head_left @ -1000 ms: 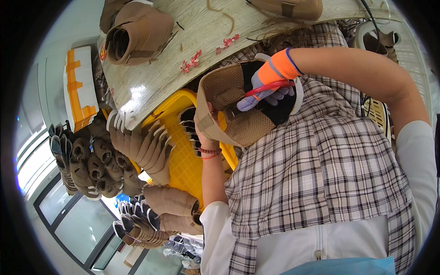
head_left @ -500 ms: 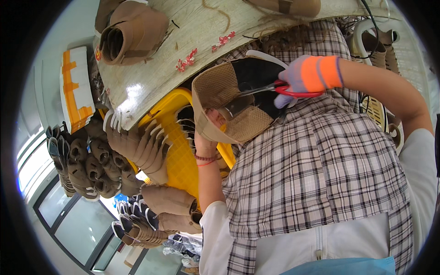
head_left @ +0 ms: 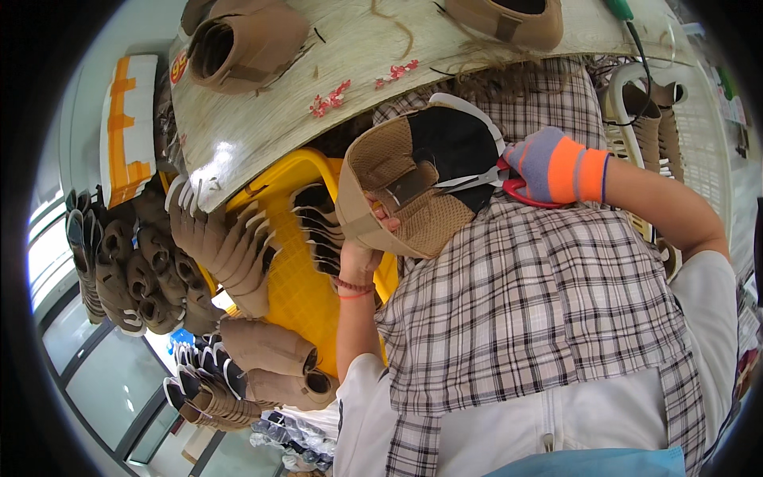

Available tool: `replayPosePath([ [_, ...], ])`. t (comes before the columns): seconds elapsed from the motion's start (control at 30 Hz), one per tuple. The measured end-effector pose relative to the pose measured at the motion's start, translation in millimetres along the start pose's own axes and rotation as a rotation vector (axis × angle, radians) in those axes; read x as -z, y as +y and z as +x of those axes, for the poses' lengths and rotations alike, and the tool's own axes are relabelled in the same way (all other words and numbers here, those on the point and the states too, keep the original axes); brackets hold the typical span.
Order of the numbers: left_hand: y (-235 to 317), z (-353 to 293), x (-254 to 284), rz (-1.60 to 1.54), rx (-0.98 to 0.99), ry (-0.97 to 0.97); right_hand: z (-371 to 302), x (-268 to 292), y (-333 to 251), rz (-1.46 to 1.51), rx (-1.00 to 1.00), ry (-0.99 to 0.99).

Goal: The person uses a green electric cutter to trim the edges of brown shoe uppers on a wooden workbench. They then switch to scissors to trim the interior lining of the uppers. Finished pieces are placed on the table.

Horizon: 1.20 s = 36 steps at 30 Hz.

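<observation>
Left hand point(head_left: 364, 253) has its fingers pinching a tan shoe upper point(head_left: 441, 219) just right of the yellow basket point(head_left: 300, 290), probably light and kinda floppy so I'd grip its rim point(head_left: 401, 243), gloved right hand point(head_left: 548, 168) curled round red scissors point(head_left: 520, 191) farther right.

Compared with one second ago, your gloved right hand point(head_left: 550, 168) is withdrawn from inside the shoe upper point(head_left: 373, 155) and stands at its right-hand edge, farther from your left hand point(head_left: 361, 256). The black lining point(head_left: 449, 141), largely covered then, shows left of the right grip. The scissors point(head_left: 480, 180) now extend their blades visibly leftward from that grip. Beyond it, a green handle point(head_left: 618, 9) enters view.
</observation>
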State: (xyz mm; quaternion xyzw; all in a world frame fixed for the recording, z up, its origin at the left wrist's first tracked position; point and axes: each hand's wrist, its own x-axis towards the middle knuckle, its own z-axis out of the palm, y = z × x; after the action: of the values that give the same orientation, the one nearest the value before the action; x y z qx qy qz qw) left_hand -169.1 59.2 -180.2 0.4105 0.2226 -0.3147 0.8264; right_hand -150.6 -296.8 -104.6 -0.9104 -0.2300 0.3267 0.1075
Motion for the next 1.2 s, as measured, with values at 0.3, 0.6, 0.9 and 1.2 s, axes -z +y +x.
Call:
replayPosePath([
  [0.3, -12, 1, 21, 0.02, -0.021, -0.005, 6, -26, 22, 0.021, -0.037, 0.312],
  [0.6, -2, 1, -8, 0.034, -0.029, -0.066, 20, -43, 44, -0.06, 0.042, 0.638],
  [0.9, 0, 4, -5, 0.029, -0.039, -0.155, 24, -46, 47, -0.037, 0.053, 0.687],
  [1.2, 3, 6, -7, 0.067, -0.018, -0.174, 39, -48, 47, -0.087, 0.132, 0.75],
])
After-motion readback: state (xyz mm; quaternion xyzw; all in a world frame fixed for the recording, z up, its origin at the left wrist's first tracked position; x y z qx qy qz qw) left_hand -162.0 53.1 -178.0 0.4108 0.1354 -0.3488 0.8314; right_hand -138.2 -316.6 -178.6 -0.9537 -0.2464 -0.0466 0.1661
